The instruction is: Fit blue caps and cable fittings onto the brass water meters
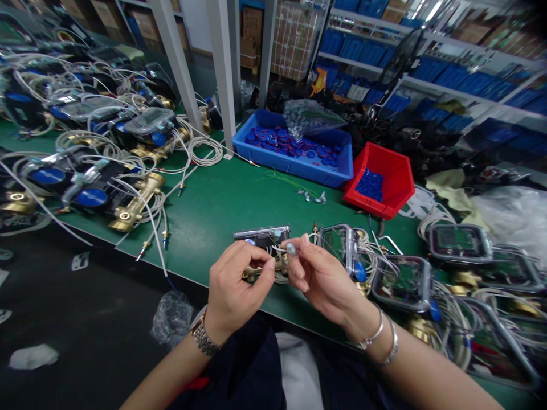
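Near the front edge of the green table, my right hand (327, 279) pinches a small clear, bluish piece (291, 249) between thumb and fingers. Just left of it, my left hand (239, 282) has thumb and index finger pressed together; whatever lies between them is too small to make out. Behind both hands sits a meter unit (261, 232) with a clear-edged cover, a brass body and coiled cable, partly hidden by my fingers. Another meter with a clear cover (335, 244) stands right beside my right hand.
A blue bin (294, 165) of blue discs and a red bin (395, 196) of small blue parts stand at the back. Meters with brass fittings (137, 202) and cables crowd the left; more covered meters (401, 282) fill the right. Green wires with small seals (320, 197) lie mid-table.
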{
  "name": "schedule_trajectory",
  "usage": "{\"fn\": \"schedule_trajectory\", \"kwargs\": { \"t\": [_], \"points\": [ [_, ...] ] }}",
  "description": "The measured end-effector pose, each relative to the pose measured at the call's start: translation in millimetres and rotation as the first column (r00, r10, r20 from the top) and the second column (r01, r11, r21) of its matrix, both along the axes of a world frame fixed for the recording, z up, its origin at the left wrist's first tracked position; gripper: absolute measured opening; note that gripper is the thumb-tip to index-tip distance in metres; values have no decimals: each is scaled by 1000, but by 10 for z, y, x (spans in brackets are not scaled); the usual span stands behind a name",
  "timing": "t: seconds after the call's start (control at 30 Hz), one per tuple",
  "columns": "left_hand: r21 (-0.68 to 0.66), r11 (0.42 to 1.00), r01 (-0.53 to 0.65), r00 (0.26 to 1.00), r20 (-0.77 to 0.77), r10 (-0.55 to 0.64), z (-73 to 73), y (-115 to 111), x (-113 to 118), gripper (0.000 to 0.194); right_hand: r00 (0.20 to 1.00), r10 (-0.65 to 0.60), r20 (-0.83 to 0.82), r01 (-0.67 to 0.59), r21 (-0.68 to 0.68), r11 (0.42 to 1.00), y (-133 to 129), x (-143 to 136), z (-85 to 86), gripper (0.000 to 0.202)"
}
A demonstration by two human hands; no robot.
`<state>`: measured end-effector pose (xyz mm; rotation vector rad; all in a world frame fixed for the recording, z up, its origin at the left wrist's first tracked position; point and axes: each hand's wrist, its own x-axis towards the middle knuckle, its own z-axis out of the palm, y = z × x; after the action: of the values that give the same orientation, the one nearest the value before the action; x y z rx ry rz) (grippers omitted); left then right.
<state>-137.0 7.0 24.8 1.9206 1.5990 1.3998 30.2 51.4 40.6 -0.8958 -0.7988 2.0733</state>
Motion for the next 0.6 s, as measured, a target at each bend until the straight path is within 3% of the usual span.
{"fn": "schedule_trajectory", "kwargs": {
  "t": [0.27, 0.33, 0.4, 0.43, 0.5, 0.6],
  "points": [
    [1, 1000, 6, 1000, -2, -6, -8, 17, 4, 8, 990, -27, 136, 19, 63, 998, 37, 22, -57, 32],
    [0, 1000, 5, 1000, -3, -5, -12, 9, -12, 8, 967, -69, 247, 30, 158, 987, 104, 75, 17, 31],
    [-6, 1000, 7, 1000, -1, -7, -17, 2, -26, 8, 895, -115, 431, -60, 372, 926, 207, 144, 142, 25],
    [-10, 1000, 9, 1000, 0, -9, -20, 1, -28, 8, 831, -153, 535, -163, 498, 852, 271, 176, 213, 19],
    [-10, 1000, 12, 1000, 5, -12, -25, 4, -20, 8, 681, -261, 685, -433, 663, 611, 426, 210, 336, 18],
    [-13, 1000, 21, 1000, 11, -20, -24, 12, 11, 8, 545, -353, 760, -740, 634, 224, 712, 145, 402, 46]
  ]
}}
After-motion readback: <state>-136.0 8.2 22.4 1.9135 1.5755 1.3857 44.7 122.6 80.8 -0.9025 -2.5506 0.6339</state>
